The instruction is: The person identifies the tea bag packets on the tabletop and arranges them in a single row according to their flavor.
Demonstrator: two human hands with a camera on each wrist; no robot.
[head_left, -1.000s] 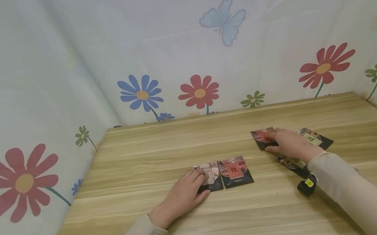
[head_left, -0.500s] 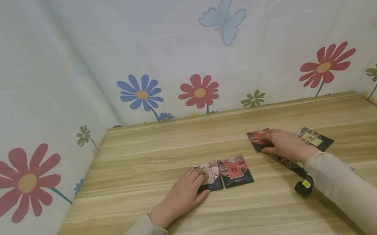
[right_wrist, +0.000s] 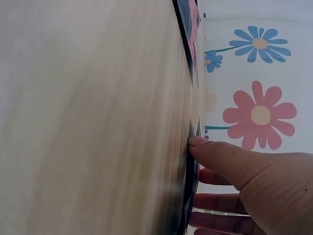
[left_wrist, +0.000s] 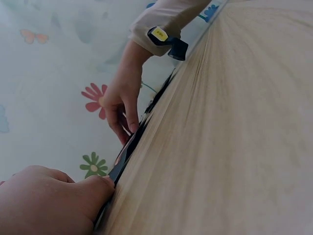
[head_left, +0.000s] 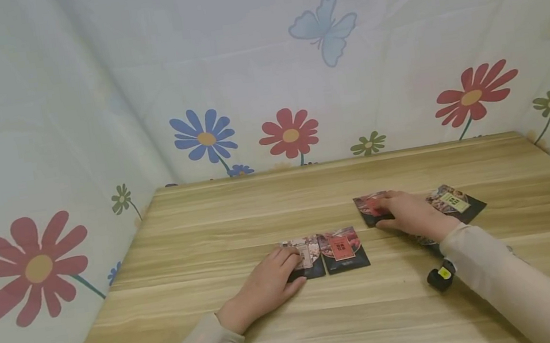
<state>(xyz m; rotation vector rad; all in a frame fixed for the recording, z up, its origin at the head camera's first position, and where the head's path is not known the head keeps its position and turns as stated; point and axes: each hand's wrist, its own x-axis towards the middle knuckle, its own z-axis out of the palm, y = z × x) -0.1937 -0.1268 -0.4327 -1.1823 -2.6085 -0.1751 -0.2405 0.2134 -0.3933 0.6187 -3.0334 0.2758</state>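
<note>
My left hand [head_left: 266, 283] rests on a flat dark packet with a pale label [head_left: 309, 254], its fingers over the packet's left part and its thumb near the front edge. Close against that packet's right side lies a red-label packet [head_left: 344, 249], with a food picture on it. Farther back and right, my right hand [head_left: 411, 214] touches another red-label packet [head_left: 365, 209], covering its right side. In the right wrist view the thumb [right_wrist: 217, 154] is at that packet's edge, with the other fingers reaching straight to it.
A yellow-label packet [head_left: 455, 203] lies behind the right wrist, and another dark packet [head_left: 427, 241] shows partly beneath that hand. Everything lies on a wood-grain table [head_left: 208, 215], bounded by a white curtain [head_left: 239, 54] with printed flowers.
The right hand has slid its red-label packet a little to the left over the table, uncovering more of the yellow-label packet. The left hand has stayed in place.
</note>
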